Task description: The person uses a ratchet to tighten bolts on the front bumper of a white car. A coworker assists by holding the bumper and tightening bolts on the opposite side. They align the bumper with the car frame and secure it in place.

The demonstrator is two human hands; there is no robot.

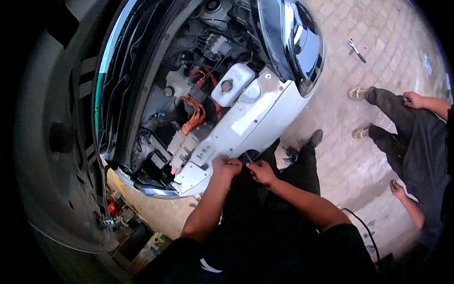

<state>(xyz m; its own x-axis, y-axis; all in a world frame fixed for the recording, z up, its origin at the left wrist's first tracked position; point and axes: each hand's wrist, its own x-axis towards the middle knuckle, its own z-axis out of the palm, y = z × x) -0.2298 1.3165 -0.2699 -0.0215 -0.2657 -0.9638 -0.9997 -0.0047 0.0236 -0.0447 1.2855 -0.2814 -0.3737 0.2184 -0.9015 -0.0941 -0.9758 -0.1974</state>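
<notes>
Both my hands are at the near edge of a car's white front panel (227,134), beside the open engine bay. My left hand (225,166) is closed by the panel's lower edge, thumb pointing right; whatever its fingers may hold is hidden. A short way to its right, my right hand (261,172) makes a pinch. A thin, small piece shows at those fingertips, too little of it to name. Just beyond the right fingertips lies a dark opening (250,154) in the panel edge.
In the bay are a white reservoir tank (233,85), orange cables (194,113) and metal parts. The raised hood (78,208) is at left. A ratchet wrench (356,50) lies on the paving. Another person (416,137) stands at right. Below left are tools and a box (130,247).
</notes>
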